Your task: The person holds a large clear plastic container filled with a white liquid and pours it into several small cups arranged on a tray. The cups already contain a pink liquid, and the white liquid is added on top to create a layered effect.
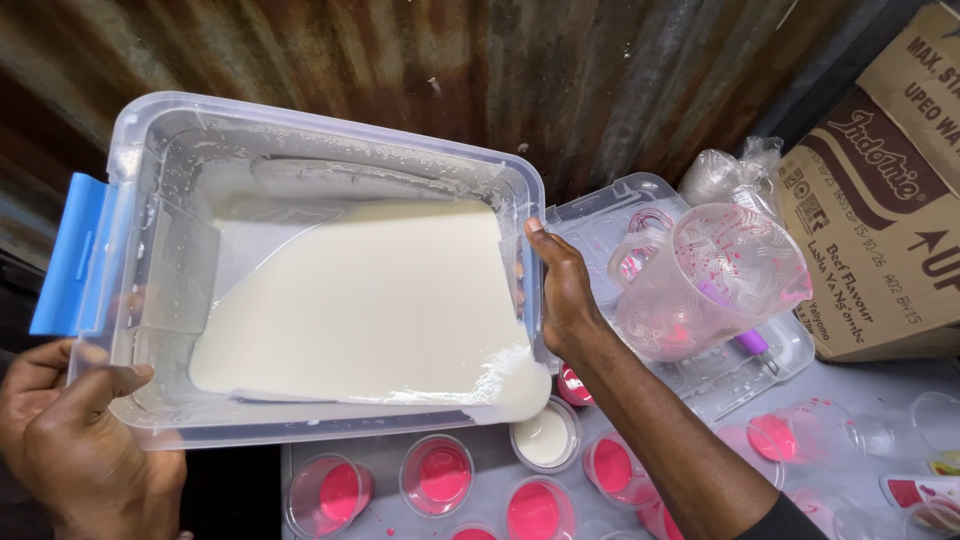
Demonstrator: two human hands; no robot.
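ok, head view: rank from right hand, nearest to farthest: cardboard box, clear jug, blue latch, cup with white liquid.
From the right hand, which grips the tub's right end:
1. Clear jug, just right of the hand, lying on a clear lid.
2. Cup with white liquid, below the hand, under the tub's corner. Nearly as close as the jug.
3. Cardboard box, far right.
4. Blue latch, on the tub's far left end.

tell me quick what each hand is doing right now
Left hand: closed on the near edge of the clear plastic tub, by its blue latch.
Right hand: gripping the tub's right end wall, tilting white liquid towards a small cup.
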